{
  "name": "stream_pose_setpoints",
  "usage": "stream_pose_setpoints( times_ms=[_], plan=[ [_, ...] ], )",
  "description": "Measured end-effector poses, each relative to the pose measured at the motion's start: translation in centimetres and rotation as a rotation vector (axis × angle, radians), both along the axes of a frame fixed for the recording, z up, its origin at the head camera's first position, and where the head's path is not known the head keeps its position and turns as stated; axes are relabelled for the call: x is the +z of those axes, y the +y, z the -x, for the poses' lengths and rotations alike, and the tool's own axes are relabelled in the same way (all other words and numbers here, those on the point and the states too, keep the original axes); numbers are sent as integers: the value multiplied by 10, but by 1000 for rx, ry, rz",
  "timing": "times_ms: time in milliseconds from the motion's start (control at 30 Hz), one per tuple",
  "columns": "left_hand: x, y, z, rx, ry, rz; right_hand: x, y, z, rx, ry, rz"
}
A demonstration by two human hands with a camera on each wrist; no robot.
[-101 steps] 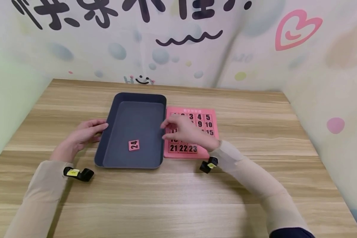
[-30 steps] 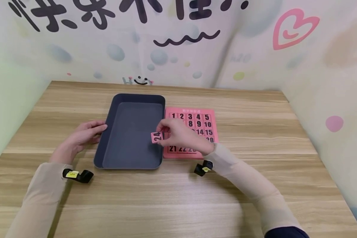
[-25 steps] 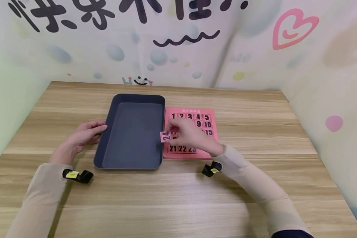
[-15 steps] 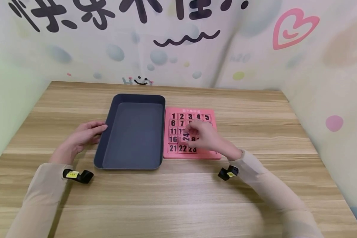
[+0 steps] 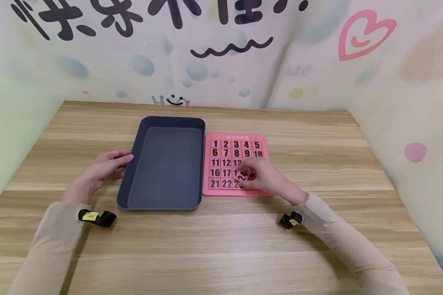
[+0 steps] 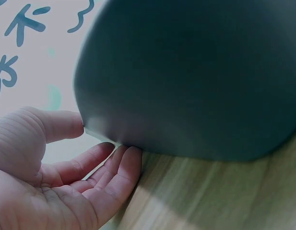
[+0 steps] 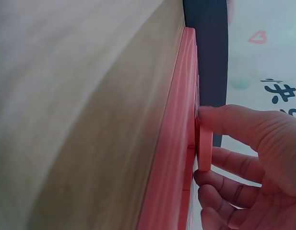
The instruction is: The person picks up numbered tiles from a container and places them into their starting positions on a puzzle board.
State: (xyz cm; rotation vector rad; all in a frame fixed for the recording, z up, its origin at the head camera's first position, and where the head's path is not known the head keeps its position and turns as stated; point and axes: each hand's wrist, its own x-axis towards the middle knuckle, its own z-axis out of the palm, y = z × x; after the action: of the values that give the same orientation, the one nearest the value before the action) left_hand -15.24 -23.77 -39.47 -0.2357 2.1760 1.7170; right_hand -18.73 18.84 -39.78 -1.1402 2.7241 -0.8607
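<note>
My right hand (image 5: 266,176) pinches a pink number tile (image 5: 242,175) marked 24 between thumb and fingers, held at a slant over the lower part of the pink number puzzle board (image 5: 206,164). In the right wrist view the tile (image 7: 205,148) shows edge-on, close against the board's face. The hand hides several tiles at the board's right and bottom right. My left hand (image 5: 103,168) holds the left rim of the dark blue tray (image 5: 162,164). In the left wrist view the thumb is at the rim and the fingertips lie against the tray's outer wall (image 6: 186,86).
Tray and board stand side by side on the wooden table (image 5: 192,254), the tray's right edge right at the board. No tile lies in the tray. A printed wall (image 5: 221,78) rises behind the table. A black camera (image 5: 97,217) sits on the left wrist.
The 24 tile lay in the tray; my right hand has picked it up, carried it right over the board and turned it to a slant. My left hand has stayed at the rim.
</note>
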Motion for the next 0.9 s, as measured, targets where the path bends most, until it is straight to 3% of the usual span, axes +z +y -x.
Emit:
stream_pose_setpoints(
  times_ms=[400, 667, 900],
  plan=[
    [0, 2, 0, 1, 2, -3, 2, 5, -1, 63, -1, -36],
    [0, 1, -1, -6, 2, -11, 5, 12, -8, -38, -5, -70],
    [0, 0, -1, -2, 5, -17, 9, 21, -14, -40, -48, -68]
  ],
)
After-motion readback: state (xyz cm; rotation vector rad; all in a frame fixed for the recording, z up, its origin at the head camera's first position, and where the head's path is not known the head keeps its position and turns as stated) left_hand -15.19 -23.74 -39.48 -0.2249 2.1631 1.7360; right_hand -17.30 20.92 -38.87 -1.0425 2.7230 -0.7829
